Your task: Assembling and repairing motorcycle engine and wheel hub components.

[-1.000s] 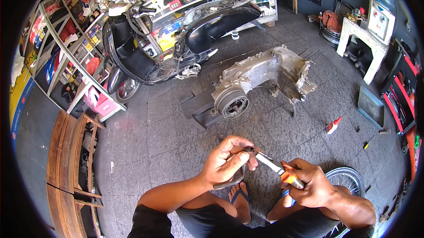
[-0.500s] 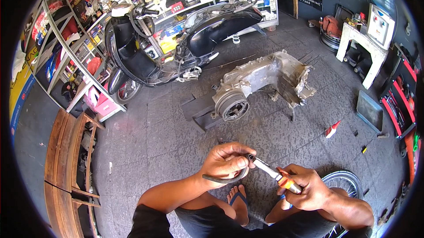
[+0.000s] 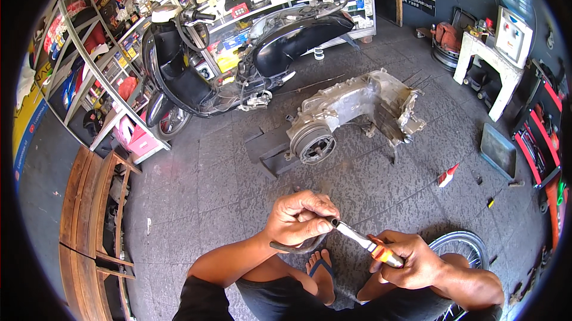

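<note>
Left hand [image 3: 300, 219] clenched around curved dark hose [image 3: 293, 246], steadying its end; right hand [image 3: 407, 258] gripping orange-handled pliers [image 3: 363, 242], tips at hose mouth. Held above tiled floor [image 3: 196, 190], near its lower edge, before engine casing [image 3: 351, 112].

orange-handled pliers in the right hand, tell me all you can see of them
The pliers are slim, with long pale metal jaws and orange grips with a dark band. The right hand wraps the grips low in the picture, above the person's lap. They point up and to the left, the tips meeting the end of a short dark curved hose held by the left hand. Whether the tips pinch the hose cannot be told.
</note>
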The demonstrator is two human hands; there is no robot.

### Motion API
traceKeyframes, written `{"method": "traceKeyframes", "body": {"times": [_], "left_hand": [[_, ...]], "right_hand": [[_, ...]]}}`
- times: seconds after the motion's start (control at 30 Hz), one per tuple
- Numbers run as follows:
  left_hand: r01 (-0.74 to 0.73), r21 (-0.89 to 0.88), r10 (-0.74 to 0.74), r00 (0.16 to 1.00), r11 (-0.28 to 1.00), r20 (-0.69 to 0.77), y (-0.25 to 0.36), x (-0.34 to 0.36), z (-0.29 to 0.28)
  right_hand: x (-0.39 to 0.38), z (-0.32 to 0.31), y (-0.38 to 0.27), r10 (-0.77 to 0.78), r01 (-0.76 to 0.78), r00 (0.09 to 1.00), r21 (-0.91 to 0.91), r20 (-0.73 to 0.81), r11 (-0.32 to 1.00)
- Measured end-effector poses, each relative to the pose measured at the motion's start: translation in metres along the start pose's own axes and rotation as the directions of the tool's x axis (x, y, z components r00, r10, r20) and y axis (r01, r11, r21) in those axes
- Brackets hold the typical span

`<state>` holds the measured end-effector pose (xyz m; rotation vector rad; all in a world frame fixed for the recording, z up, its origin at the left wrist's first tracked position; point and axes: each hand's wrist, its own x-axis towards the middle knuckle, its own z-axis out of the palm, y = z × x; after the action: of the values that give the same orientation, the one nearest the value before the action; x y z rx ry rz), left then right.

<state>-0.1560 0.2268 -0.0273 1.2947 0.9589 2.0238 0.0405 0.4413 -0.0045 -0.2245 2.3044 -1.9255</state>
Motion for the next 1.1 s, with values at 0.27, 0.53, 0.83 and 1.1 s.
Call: {"method": "traceKeyframes", "body": {"times": [0.27, 0.53, 0.83, 1.1], "left_hand": [[0.035, 0.341, 0.042, 0.975, 0.939, -0.216, 0.009, 0.005, 0.019], [0.213, 0.420, 0.110, 0.774, 0.882, -0.624, 0.009, 0.018, 0.017], [0.244, 0.548, 0.199, 0.754, 0.800, -0.626, 0.004, 0.014, 0.006], [0.269, 0.608, 0.237, 0.747, 0.747, -0.622, 0.004, 0.010, 0.004]], "right_hand": [[0.002, 0.001, 0.001, 0.044, -0.043, 0.998, 0.022, -0.054, 0.999], [-0.001, 0.011, -0.012, -0.100, 0.084, 0.994, -0.248, -0.052, 0.965], [0.002, 0.016, -0.020, -0.024, -0.008, 0.991, -0.240, -0.129, 0.971], [0.005, 0.020, -0.019, -0.066, 0.021, 0.986, -0.279, -0.153, 0.960]]}}
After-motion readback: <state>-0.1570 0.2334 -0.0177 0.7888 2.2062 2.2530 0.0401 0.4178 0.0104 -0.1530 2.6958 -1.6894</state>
